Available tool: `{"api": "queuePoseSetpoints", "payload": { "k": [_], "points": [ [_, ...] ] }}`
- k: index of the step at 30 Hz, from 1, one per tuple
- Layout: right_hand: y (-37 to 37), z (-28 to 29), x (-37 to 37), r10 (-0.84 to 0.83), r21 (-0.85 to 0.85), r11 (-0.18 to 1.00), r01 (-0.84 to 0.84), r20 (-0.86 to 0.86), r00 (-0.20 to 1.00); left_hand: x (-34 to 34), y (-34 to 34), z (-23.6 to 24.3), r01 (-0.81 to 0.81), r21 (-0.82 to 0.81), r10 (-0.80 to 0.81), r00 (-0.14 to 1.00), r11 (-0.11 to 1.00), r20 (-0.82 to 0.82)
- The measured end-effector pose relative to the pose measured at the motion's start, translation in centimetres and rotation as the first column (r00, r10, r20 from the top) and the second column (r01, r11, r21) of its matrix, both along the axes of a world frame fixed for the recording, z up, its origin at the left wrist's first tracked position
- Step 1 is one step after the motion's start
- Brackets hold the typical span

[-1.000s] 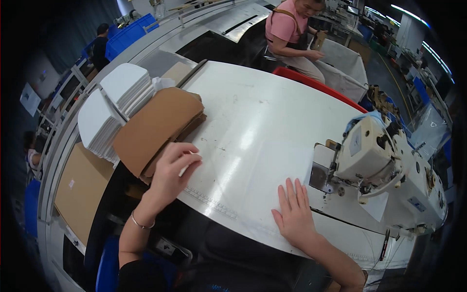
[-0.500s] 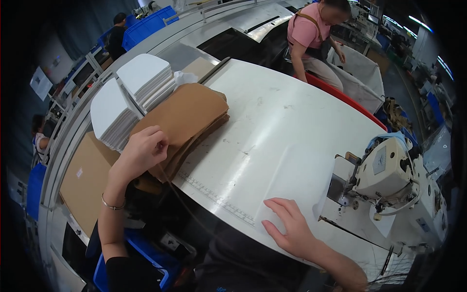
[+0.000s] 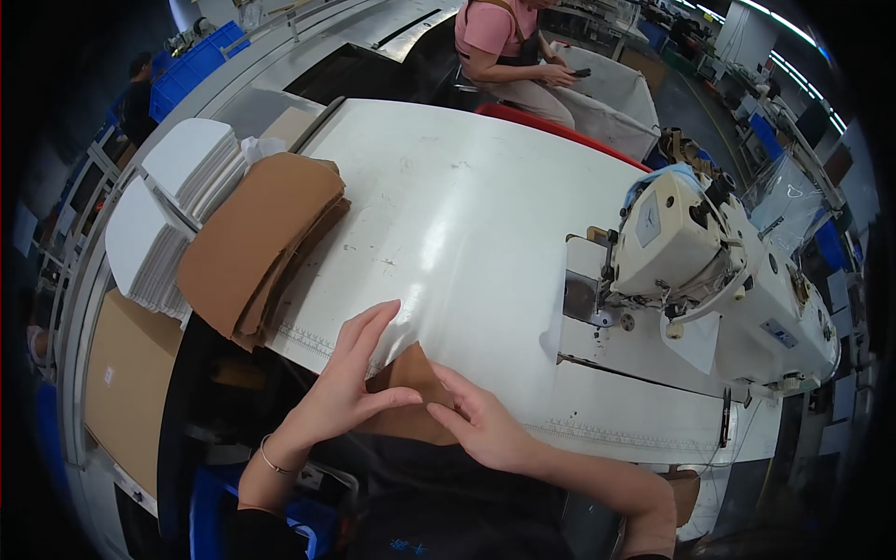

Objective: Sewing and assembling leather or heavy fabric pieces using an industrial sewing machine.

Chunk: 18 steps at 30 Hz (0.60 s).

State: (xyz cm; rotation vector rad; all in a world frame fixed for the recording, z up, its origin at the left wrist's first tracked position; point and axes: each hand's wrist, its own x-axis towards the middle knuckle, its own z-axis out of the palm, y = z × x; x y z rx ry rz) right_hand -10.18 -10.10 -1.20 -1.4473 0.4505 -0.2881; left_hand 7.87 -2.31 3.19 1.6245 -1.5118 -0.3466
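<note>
Brown, sheet-like material, perhaps leather or something like it, makes up the brown piece (image 3: 411, 429) between the person's two hands, above the near edge of the white table (image 3: 467, 233). The right hand (image 3: 485, 429) pinches its right side, thumb in front and fingers behind, the gap narrow. The left hand (image 3: 350, 387) is spread wide, fingers raised, its thumb lying across the piece; whether those fingers also press on it, I cannot tell.

It looks light and bendable, stiff enough to keep a fold, and unlikely to break. The surface seems matt, so it should not slip much. A side edge, between thumb and fingers, seems the best place to take hold; pressing on a corner might crease it. I count one piece in the hands, though a second layer could be hidden.

To the left sits one brown stack (image 3: 261, 233) of similar colour, its sheets too close to count. Just beyond it are two white stacks, a farther one (image 3: 191, 154) and a nearer one (image 3: 140, 238), with one tan board (image 3: 135, 373) below.

One sewing machine (image 3: 691, 233) stands on the right, with one light blue cloth (image 3: 667, 177) on top. Past the table's far edge are one red tray (image 3: 560, 135), one pale bin (image 3: 611, 103) and one seated co-worker (image 3: 490, 33) in pink.
</note>
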Motion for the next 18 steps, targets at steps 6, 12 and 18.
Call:
{"api": "queuePoseSetpoints", "payload": {
  "k": [6, 12, 18],
  "points": [
    [1.8, -0.1, -4.4, -0.052, 0.088, 0.995, 0.052, -0.009, 0.999, 0.2, -0.1, -0.9, 0.347, 0.244, -0.17, 0.824, 0.906, -0.541],
    [3.2, 0.5, -7.4, 0.161, 0.189, 0.974, -0.122, -0.211, 0.964, 0.8, -6.7, 5.1, 0.254, 0.184, -0.196, 0.938, 0.95, -0.286],
    [0.3, -0.1, -7.1, -0.293, 0.592, 0.763, 0.26, -0.042, 0.955, -0.9, -21.5, 4.0, 0.372, 0.316, -0.375, 0.925, 0.873, -0.055]
  ]
}}
